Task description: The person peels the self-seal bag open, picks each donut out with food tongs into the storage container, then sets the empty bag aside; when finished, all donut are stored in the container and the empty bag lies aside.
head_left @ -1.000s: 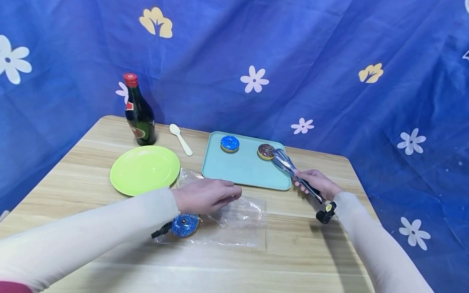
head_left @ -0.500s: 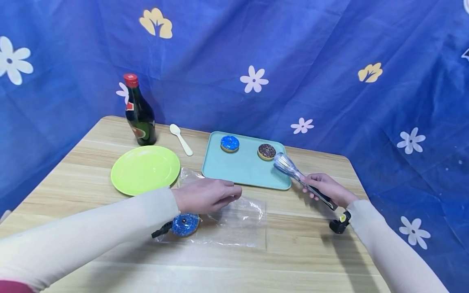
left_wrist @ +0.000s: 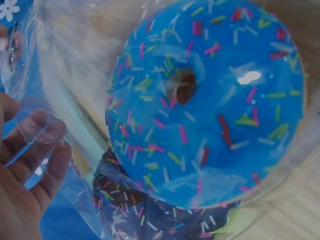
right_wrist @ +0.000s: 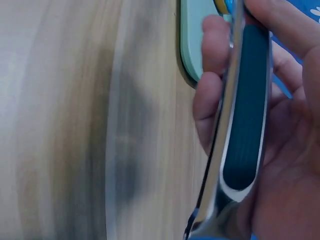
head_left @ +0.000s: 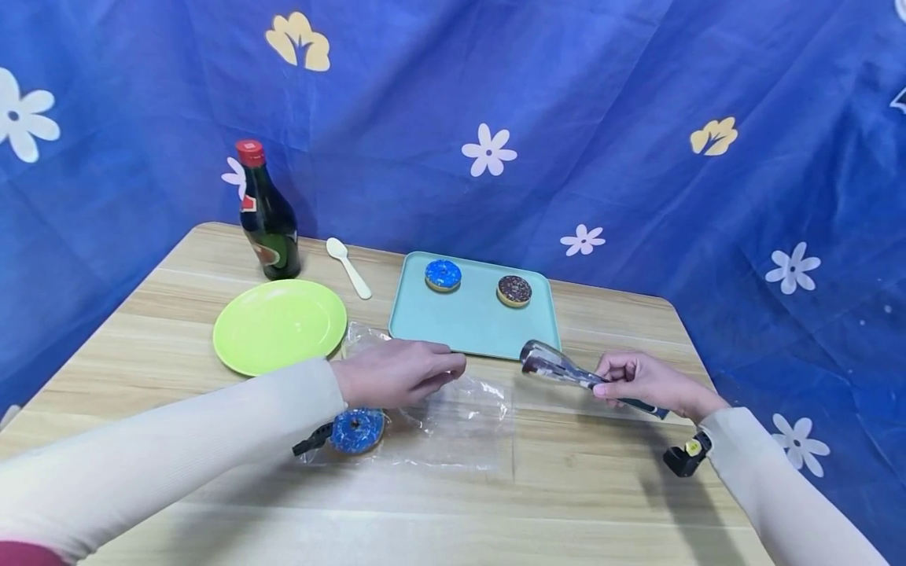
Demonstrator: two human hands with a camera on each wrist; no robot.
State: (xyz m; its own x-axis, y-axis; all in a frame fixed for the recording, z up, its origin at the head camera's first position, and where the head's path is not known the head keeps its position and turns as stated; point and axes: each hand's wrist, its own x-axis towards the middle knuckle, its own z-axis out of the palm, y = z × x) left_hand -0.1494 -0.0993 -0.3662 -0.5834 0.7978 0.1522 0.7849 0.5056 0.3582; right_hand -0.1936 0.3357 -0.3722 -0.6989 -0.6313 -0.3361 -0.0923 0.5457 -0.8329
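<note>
Firstly, the left hand [head_left: 403,371]: fingers curled, gripping the film of a clear plastic bag [head_left: 460,436], with film drawn across the fingertips. This hold probably serves to raise the upper layer and keep the bag from sliding. The right hand [head_left: 644,381] has thumb and fingers wrapped round the handle of metal tongs [head_left: 559,368], leaving the head free of the knuckles. The tongs are raised off the table, their head pointing leftward near the tray's front right corner; no doughnut shows between the tips.

Next, contents. A blue doughnut [head_left: 366,440] lies in the bag near the left wrist. Against it, in the left wrist view, a dark sprinkled doughnut [left_wrist: 125,200] is partly covered; film crosses it, though whether it is inside cannot be confirmed.

Beyond the bag, a teal tray [head_left: 474,330] bears a second blue doughnut [head_left: 443,272] and a brown doughnut [head_left: 514,292], set well apart, which should give the tongs room around each. A lime plate [head_left: 279,326] adjoins the bag's left side. Behind it stand an upright bottle [head_left: 272,228] and, lying flat, a white spoon [head_left: 350,270], both outside the hands' working area. All rest on a wooden table [head_left: 566,511].
</note>
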